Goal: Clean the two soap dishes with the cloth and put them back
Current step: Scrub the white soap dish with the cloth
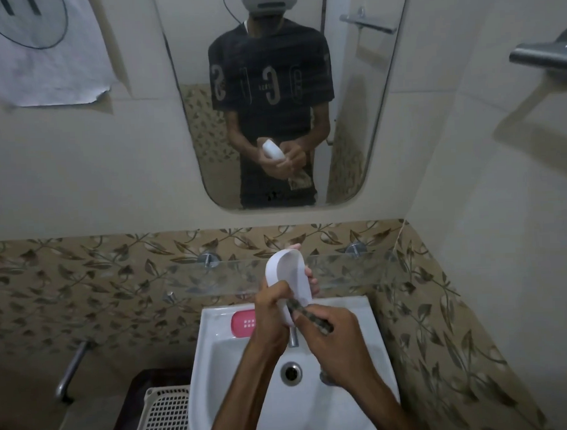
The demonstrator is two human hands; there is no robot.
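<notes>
Your forearms reach over the front rim of the basin (pixel 214 364), nearest you. Your right hand (pixel 333 336) clenches round the cloth (pixel 312 317), pressing it against the lower end of the white dish (pixel 288 273). Your left hand (pixel 270 309) grips that dish, tilted upright above the basin's back edge and the tap (pixel 293 338), in front of the glass shelf (pixel 213 276). The pink dish (pixel 244 323) lies on the basin's back-left corner, just beside your left hand. The basin's right rim is bare; the drain (pixel 292 372) shows between your forearms. 1 basket (pixel 164 418) stands against the basin's left side.
</notes>
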